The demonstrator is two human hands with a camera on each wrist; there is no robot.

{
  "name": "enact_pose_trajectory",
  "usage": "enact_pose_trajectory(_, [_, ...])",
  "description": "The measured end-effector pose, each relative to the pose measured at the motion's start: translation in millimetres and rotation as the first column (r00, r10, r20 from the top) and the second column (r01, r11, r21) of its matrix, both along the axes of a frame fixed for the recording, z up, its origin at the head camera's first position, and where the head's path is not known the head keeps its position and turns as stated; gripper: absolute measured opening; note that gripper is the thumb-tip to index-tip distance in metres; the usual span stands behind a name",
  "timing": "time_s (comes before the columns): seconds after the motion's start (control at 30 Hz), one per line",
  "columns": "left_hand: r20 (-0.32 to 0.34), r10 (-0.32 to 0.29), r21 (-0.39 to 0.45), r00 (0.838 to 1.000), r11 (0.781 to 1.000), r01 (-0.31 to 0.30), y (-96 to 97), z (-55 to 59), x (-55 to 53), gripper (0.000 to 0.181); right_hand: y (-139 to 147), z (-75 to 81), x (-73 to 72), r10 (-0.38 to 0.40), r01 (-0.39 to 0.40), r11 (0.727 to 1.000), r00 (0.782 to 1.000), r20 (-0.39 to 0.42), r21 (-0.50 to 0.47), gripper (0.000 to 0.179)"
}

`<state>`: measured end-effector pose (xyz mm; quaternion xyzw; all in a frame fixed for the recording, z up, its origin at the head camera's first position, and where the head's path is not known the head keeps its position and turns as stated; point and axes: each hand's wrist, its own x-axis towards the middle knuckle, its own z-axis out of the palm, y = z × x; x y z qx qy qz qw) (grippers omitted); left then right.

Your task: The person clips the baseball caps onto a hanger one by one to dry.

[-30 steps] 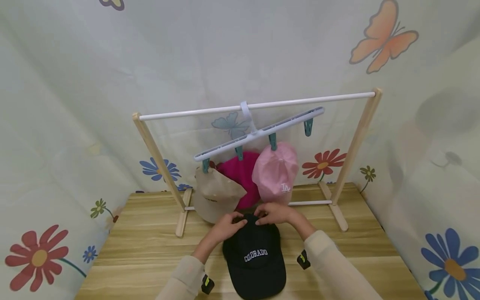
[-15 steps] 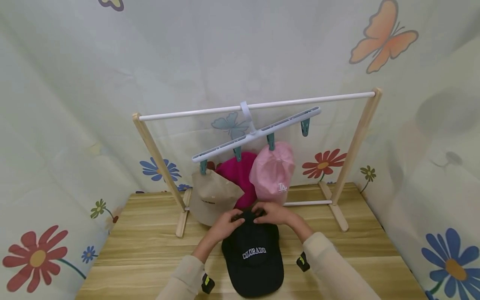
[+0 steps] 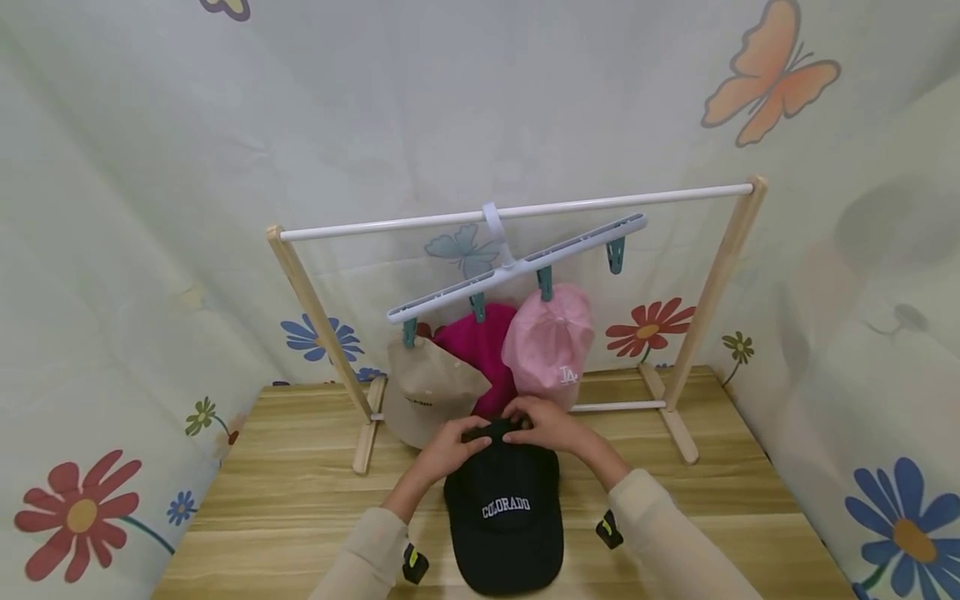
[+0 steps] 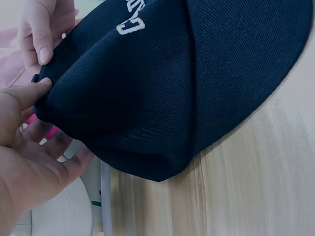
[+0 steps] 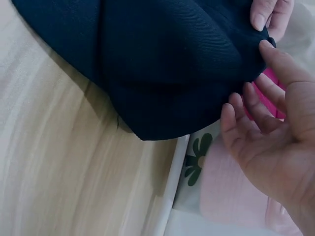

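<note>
A black baseball cap (image 3: 504,525) with white COLORADO lettering hangs brim toward me, close over the wooden table. My left hand (image 3: 447,448) pinches the left side of its crown top, thumb in front and fingers behind. On the other side of the crown top, my right hand (image 3: 551,423) pinches the fabric the same way. In the left wrist view the left thumb (image 4: 42,88) presses the black cloth. Just behind the hands, a beige cap (image 3: 431,387), a magenta cap (image 3: 480,333) and a pink cap (image 3: 555,342) hang from a pale clip hanger (image 3: 450,296).
The hanger hooks over the white rod (image 3: 600,204) of a wooden-sided rack (image 3: 720,283) and slopes down to the left. A teal clip (image 3: 616,255) at its right end holds nothing. The tabletop (image 3: 300,500) meets a flowered curtain (image 3: 150,250) behind.
The black cap has shifted slightly left, its lettering and brim moving with it. Both hands keep their pinch at the crown top. The hanger sways slightly.
</note>
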<state>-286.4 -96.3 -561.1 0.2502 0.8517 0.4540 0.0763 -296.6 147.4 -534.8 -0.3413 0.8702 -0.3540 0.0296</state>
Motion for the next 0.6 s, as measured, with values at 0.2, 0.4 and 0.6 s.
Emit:
enact_pose_trajectory(0.2, [-0.014,-0.003,-0.016,1.000,1.000,0.003,0.1,-5.2,-0.6,0.018,-1,-4.9,1.5,-0.005,0.012,0.997,0.996,-0.094,0.073,0.032])
enact_pose_trajectory(0.4, [-0.016,0.013,-0.003,1.000,1.000,-0.014,2.0,-7.4,1.9,0.017,-2,-7.4,5.3,0.038,-0.035,0.994,0.999,-0.034,0.102,0.033])
enact_pose_trajectory(0.6, [-0.003,0.008,-0.004,1.000,1.000,-0.008,4.8,-11.5,5.6,0.020,-2,-14.5,11.8,0.066,-0.068,0.992,0.998,0.023,0.108,0.033])
